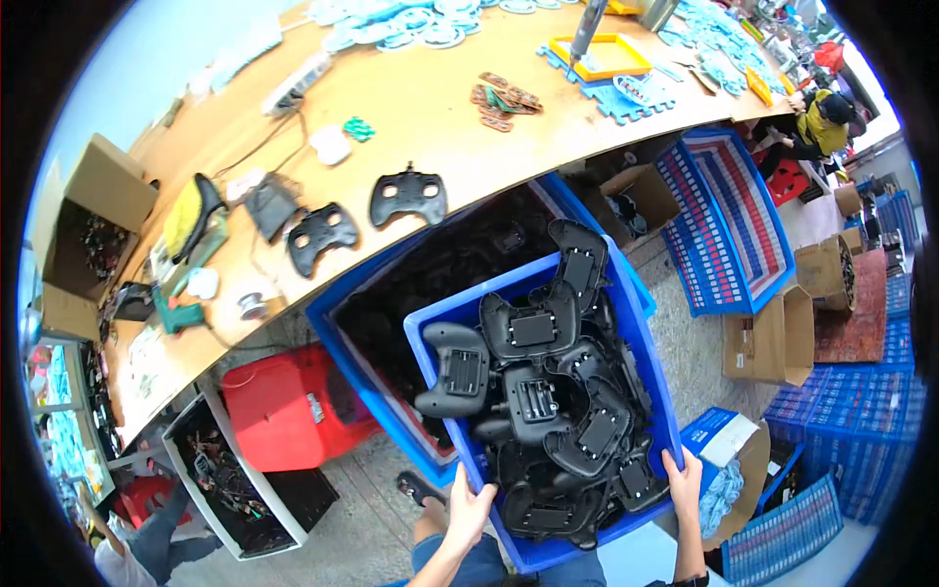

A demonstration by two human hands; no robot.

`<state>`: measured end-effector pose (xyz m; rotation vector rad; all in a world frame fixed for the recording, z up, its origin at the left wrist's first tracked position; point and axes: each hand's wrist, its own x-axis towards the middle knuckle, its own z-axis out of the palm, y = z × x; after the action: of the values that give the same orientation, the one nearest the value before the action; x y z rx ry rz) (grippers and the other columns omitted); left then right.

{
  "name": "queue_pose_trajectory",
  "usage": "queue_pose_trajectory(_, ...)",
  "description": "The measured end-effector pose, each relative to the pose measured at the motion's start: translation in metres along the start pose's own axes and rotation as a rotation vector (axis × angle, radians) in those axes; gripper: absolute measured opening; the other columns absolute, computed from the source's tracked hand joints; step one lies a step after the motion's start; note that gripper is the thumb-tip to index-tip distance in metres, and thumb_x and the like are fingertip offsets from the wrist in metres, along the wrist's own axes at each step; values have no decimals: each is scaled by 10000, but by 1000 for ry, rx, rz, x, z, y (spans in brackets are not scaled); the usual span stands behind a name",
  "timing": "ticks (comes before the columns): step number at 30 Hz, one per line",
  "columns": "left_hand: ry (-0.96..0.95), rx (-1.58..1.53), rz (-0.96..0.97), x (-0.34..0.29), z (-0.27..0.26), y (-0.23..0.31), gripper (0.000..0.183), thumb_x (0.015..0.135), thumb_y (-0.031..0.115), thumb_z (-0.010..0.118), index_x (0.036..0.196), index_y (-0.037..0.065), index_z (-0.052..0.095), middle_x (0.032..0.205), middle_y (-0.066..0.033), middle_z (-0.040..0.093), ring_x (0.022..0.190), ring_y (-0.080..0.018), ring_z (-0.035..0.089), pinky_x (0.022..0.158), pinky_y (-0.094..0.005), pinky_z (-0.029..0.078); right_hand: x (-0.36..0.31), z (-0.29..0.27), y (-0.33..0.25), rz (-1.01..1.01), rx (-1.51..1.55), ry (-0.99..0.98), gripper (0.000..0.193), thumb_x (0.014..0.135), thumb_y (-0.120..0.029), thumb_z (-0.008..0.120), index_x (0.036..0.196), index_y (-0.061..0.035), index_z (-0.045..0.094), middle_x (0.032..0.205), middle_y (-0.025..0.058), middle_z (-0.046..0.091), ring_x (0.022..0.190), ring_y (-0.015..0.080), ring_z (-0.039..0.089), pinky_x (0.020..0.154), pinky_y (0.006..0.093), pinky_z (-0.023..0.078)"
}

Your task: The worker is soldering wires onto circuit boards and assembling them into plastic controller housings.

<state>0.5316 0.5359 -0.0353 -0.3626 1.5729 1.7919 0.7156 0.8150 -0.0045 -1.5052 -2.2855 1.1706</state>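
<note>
A blue plastic bin (669, 391) full of black game controllers (533, 331) is held in front of me, tilted across the view. Its near left rim is in the grip of my left hand (470, 511). On the right rim, my right hand (684, 479) is closed round the edge. The controllers lie in a jumble, many with their backs and battery compartments up. Below the bin's far end, a larger blue crate (364, 386) with dark contents shows; the bin partly covers it.
A wooden workbench (430, 108) runs across the far side, bearing two black controller shells (408, 196), a green glue gun (179, 311) and a yellow tray (611, 57). A red stool (279, 409) and a box of parts (230, 479) stand left. Blue crates (729, 220) and cardboard boxes (773, 338) stand right.
</note>
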Motion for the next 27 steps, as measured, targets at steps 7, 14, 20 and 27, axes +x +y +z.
queue_pose_trajectory(7, 24, 114, 210, -90, -162, 50, 557, 761, 0, 530, 1306, 18, 419, 929, -49, 601, 756, -102, 531, 664, -245, 447, -152, 56, -85, -102, 19, -54, 257, 830, -212, 623, 774, 36, 586, 594, -8, 459, 576, 81, 394, 504, 284, 333)
queue_pose_trajectory(14, 196, 152, 147, -199, -281, 112, 589, 739, 41, 593, 1305, 15, 430, 991, -82, 619, 854, -136, 571, 756, -293, 472, -240, 95, -172, -200, -9, -226, 229, 806, -179, 652, 857, 44, 640, 576, 36, 518, 566, 72, 446, 505, 293, 373)
queue_pose_trajectory(20, 315, 51, 243, -235, -314, 133, 572, 745, 34, 583, 1295, 2, 428, 987, -94, 624, 865, -154, 595, 768, -294, 478, -234, 121, -228, -419, 36, -310, 246, 806, -188, 649, 878, 47, 642, 599, 94, 568, 564, 95, 482, 532, 307, 405)
queue_pose_trajectory(27, 260, 7, 345, -233, -294, 156, 503, 774, 17, 576, 1255, -19, 433, 1065, -103, 593, 971, -161, 563, 860, -306, 456, -214, 101, -268, -509, 12, -305, 257, 817, -183, 639, 894, 62, 633, 640, 49, 597, 617, 86, 506, 578, 284, 417)
